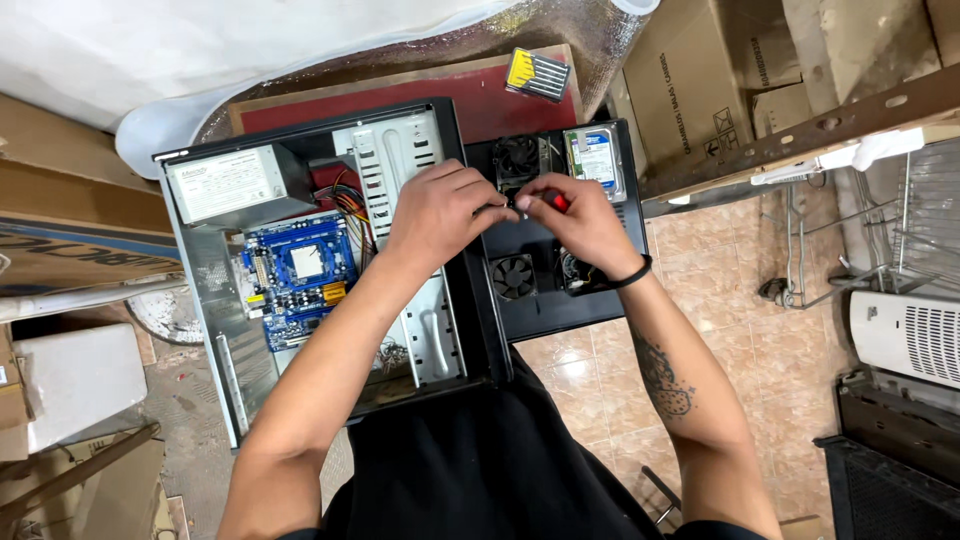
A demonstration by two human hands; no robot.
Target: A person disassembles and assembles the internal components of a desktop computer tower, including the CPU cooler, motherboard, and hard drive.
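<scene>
Open computer case (300,290) lay on its side on the desk (520,105), giving top-down access to the blue motherboard (300,272). Removed black side panel (560,290) served as a parts tray: fans (514,276) and a hard drive (594,160) rested on it. Right hand (585,225) closed around a red-handled screwdriver (552,200). Left hand (440,210) curled, fingertips pinching something small at the tool's tip; what exactly, cannot tell. Both hands met over the panel's upper fan.

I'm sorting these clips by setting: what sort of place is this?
Likely a small computer repair workshop or storeroom: an opened computer case with its blue motherboard, a loose hard drive, and cardboard boxes stacked around.
</scene>
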